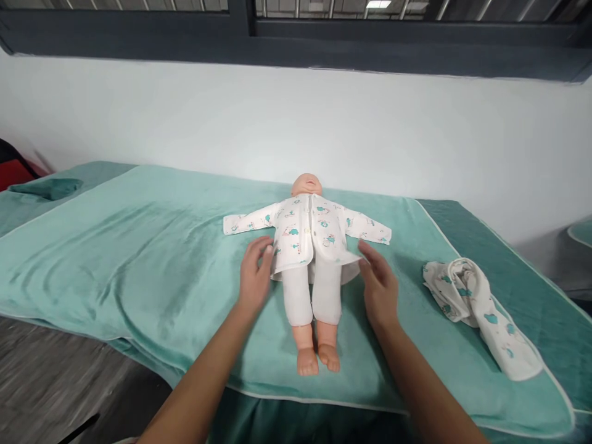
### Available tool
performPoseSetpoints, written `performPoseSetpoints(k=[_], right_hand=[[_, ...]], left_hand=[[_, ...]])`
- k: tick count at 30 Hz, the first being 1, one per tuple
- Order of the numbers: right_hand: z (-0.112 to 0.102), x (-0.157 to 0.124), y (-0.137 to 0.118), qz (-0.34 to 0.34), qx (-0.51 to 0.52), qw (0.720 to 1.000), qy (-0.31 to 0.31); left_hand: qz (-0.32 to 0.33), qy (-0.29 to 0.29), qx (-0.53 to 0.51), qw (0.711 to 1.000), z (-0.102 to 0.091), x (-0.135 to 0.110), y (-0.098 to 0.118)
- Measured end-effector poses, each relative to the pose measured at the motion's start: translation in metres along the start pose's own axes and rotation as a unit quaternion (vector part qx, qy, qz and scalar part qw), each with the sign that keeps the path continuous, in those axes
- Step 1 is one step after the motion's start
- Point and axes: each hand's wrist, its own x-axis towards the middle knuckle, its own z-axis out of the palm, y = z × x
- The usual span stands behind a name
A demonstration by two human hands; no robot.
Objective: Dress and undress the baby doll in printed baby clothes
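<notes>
A baby doll [307, 184] lies on its back, feet towards me, with its bare feet showing. It has on white trousers [296, 296] and a white baby jacket [291, 231] printed with green figures, sleeves spread out to both sides. The jacket's front edges meet at the chest and part lower down. At the jacket's left lower side, my left hand [256, 274] is closed, thumb and fingers together at the cloth edge. My right hand [380, 287] pinches the right hem corner, drawing it outward and lifting it off the trousers.
A rolled, printed white cloth [493, 317] lies to the right on the green blanket [152, 246]. Behind the bed rises a white wall [208, 117] below a dark window frame [296, 46]. A red and black object [13, 169] stands at the far left.
</notes>
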Motion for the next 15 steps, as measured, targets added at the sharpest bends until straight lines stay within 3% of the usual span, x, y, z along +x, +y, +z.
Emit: performPoseSetpoints(k=[2, 4, 6, 9, 12, 15], right_hand=[[0.002, 0.028, 0.005, 0.135, 0.075, 0.986, 0.061], [0.008, 0.058, 0.009, 0.242, 0.157, 0.957, 0.019], [0.018, 0.08, 0.009, 0.298, 0.205, 0.931, -0.05], [0.034, 0.092, 0.008, 0.32, 0.259, 0.901, -0.141], [0.047, 0.091, 0.011, 0.305, 0.301, 0.881, -0.201], [0.051, 0.09, 0.015, 0.275, 0.31, 0.885, -0.21]], left_hand=[[-0.152, -0.004, -0.114, 0.982, 0.002, 0.014, -0.005], [-0.247, -0.04, -0.261, 0.932, 0.005, 0.028, -0.007], [-0.284, -0.094, -0.386, 0.873, 0.008, 0.039, -0.005], [-0.311, -0.155, -0.455, 0.82, 0.015, 0.049, -0.001], [-0.327, -0.148, -0.464, 0.81, 0.026, 0.057, -0.001], [-0.328, -0.117, -0.472, 0.81, 0.039, 0.065, -0.003]])
